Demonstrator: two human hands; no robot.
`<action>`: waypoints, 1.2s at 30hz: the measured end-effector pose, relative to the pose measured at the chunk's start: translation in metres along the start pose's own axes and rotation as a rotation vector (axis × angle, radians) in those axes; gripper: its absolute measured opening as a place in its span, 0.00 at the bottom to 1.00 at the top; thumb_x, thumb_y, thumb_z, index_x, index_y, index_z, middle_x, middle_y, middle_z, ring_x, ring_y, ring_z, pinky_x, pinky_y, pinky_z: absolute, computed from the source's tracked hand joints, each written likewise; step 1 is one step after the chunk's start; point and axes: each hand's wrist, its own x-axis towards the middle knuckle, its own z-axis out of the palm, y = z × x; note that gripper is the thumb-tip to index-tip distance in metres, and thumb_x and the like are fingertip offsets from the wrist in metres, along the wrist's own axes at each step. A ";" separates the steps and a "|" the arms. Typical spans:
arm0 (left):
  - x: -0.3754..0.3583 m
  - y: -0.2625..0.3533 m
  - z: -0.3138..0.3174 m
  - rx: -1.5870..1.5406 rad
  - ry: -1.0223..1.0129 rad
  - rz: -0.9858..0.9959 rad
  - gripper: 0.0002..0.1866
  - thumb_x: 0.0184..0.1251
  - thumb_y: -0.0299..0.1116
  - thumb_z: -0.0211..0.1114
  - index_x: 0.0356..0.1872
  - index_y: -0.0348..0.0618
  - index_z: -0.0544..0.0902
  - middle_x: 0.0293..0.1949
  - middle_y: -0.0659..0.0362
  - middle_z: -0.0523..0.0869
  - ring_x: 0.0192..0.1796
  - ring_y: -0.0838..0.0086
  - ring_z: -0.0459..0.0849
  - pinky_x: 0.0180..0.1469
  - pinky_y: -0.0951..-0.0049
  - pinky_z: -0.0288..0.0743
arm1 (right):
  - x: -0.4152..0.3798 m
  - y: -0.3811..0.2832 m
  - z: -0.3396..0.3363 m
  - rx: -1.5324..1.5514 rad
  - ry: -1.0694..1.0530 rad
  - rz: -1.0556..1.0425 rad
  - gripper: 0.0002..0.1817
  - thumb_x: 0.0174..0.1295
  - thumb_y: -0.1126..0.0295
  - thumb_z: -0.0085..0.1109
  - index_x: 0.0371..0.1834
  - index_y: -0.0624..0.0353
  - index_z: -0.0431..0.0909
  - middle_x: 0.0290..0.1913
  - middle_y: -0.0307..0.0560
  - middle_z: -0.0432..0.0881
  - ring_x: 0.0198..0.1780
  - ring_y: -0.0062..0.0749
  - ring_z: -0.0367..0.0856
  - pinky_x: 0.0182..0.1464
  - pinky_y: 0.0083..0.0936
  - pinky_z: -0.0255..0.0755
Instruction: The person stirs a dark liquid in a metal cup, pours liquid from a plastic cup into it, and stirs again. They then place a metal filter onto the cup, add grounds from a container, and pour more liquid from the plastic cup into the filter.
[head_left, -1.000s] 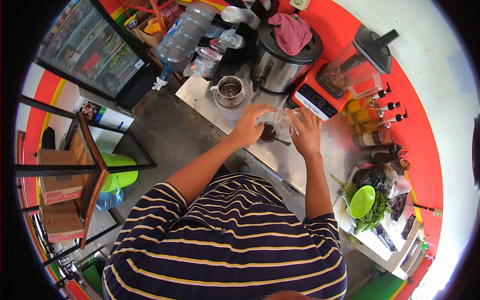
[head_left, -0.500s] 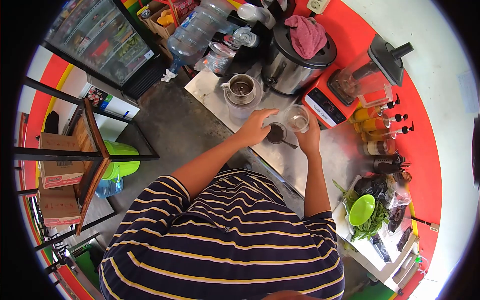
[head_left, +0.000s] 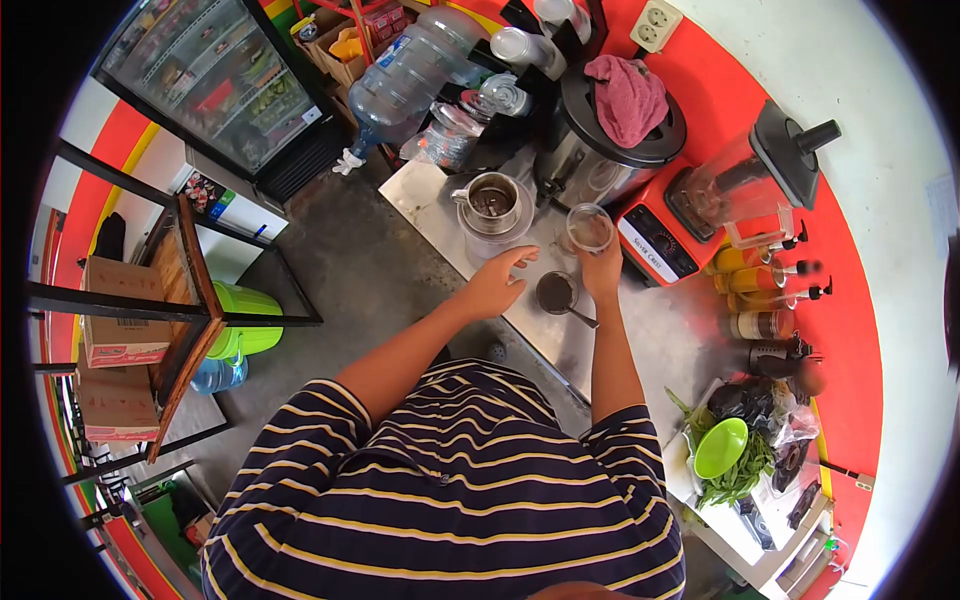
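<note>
My right hand (head_left: 602, 270) is closed around a clear plastic cup (head_left: 590, 228), beside the steel drink dispenser (head_left: 572, 165). A glass of dark liquid (head_left: 555, 291) with a spoon (head_left: 583, 319) leaning in it stands on the metal counter (head_left: 640, 335), between my hands. My left hand (head_left: 495, 284) hovers near the counter's front edge, fingers apart and holding nothing. Just beyond it, a metal cup (head_left: 492, 200) with dark contents sits on top of a translucent plastic container (head_left: 484, 243).
A red blender (head_left: 660, 236) and several pump bottles (head_left: 752, 260) line the wall. To the right are leafy greens (head_left: 745, 477) and a green bowl (head_left: 721, 448). Stacked cups (head_left: 520, 48) and a large water bottle (head_left: 405, 80) lie at the back.
My right hand has carried the clear cup away from above the glass toward the dispenser. My left hand has drawn back from beside the glass. The view has shifted slightly.
</note>
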 end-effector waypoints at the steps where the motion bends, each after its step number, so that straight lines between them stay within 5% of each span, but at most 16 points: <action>1: -0.003 -0.002 -0.001 -0.003 -0.007 -0.021 0.38 0.72 0.22 0.66 0.84 0.46 0.71 0.75 0.52 0.83 0.71 0.62 0.83 0.68 0.58 0.81 | -0.003 0.001 0.001 0.004 0.013 0.003 0.42 0.61 0.74 0.82 0.80 0.61 0.74 0.75 0.57 0.84 0.76 0.43 0.84 0.73 0.36 0.80; 8: -0.018 0.003 -0.001 0.021 -0.086 -0.059 0.41 0.70 0.24 0.72 0.85 0.49 0.71 0.74 0.52 0.84 0.71 0.61 0.83 0.69 0.56 0.80 | -0.024 0.016 -0.013 -0.124 -0.052 0.168 0.50 0.60 0.66 0.86 0.84 0.63 0.69 0.73 0.58 0.85 0.67 0.43 0.88 0.67 0.36 0.83; 11: -0.017 0.000 0.002 0.016 -0.125 -0.026 0.44 0.67 0.27 0.78 0.85 0.50 0.71 0.74 0.53 0.83 0.71 0.61 0.83 0.68 0.56 0.81 | -0.042 -0.003 -0.032 -0.067 0.044 0.327 0.50 0.62 0.65 0.85 0.86 0.60 0.67 0.71 0.60 0.85 0.63 0.42 0.88 0.62 0.35 0.83; 14: -0.013 0.004 0.005 -0.003 -0.169 -0.008 0.48 0.63 0.30 0.84 0.85 0.51 0.71 0.74 0.53 0.82 0.70 0.61 0.83 0.66 0.56 0.82 | -0.056 -0.018 -0.059 0.022 -0.125 0.579 0.44 0.68 0.66 0.80 0.86 0.57 0.68 0.72 0.58 0.84 0.64 0.37 0.86 0.60 0.32 0.81; 21: 0.004 -0.004 0.026 0.074 -0.147 0.088 0.51 0.57 0.31 0.88 0.84 0.50 0.71 0.68 0.52 0.79 0.65 0.60 0.84 0.65 0.57 0.82 | -0.100 -0.061 -0.082 0.072 -0.335 0.500 0.44 0.64 0.72 0.82 0.84 0.55 0.71 0.56 0.49 0.89 0.53 0.31 0.87 0.58 0.30 0.81; 23: 0.008 -0.006 0.030 0.142 -0.098 0.134 0.53 0.53 0.31 0.89 0.83 0.47 0.72 0.67 0.50 0.79 0.65 0.56 0.84 0.68 0.57 0.80 | -0.106 -0.089 -0.070 -0.148 -0.485 0.414 0.46 0.61 0.73 0.84 0.84 0.55 0.71 0.50 0.44 0.88 0.48 0.28 0.85 0.55 0.28 0.80; 27: 0.020 -0.006 0.034 0.227 -0.115 0.168 0.54 0.49 0.31 0.91 0.82 0.46 0.72 0.68 0.45 0.79 0.70 0.45 0.81 0.74 0.52 0.76 | -0.111 -0.086 -0.052 -0.049 -0.322 0.375 0.32 0.57 0.65 0.88 0.64 0.61 0.85 0.38 0.42 0.90 0.40 0.23 0.83 0.45 0.25 0.76; 28: 0.022 -0.004 0.033 0.240 -0.122 0.141 0.54 0.48 0.32 0.91 0.80 0.47 0.73 0.68 0.45 0.79 0.71 0.44 0.80 0.75 0.51 0.75 | -0.111 -0.083 -0.048 -0.063 -0.250 0.322 0.21 0.60 0.63 0.86 0.50 0.64 0.90 0.31 0.40 0.89 0.34 0.23 0.81 0.43 0.27 0.76; 31: 0.023 -0.005 0.035 0.264 -0.144 0.112 0.52 0.46 0.33 0.92 0.78 0.46 0.76 0.67 0.45 0.79 0.72 0.44 0.79 0.76 0.51 0.74 | -0.108 -0.087 -0.049 -0.223 -0.143 0.357 0.12 0.69 0.70 0.77 0.47 0.68 0.90 0.36 0.43 0.93 0.38 0.25 0.87 0.47 0.28 0.81; 36: 0.026 -0.002 0.035 0.251 -0.145 0.080 0.49 0.46 0.33 0.92 0.74 0.47 0.79 0.66 0.48 0.81 0.72 0.46 0.80 0.75 0.51 0.74 | -0.103 -0.081 -0.031 -0.187 0.085 0.203 0.13 0.78 0.68 0.65 0.45 0.70 0.91 0.33 0.49 0.93 0.36 0.28 0.90 0.46 0.30 0.82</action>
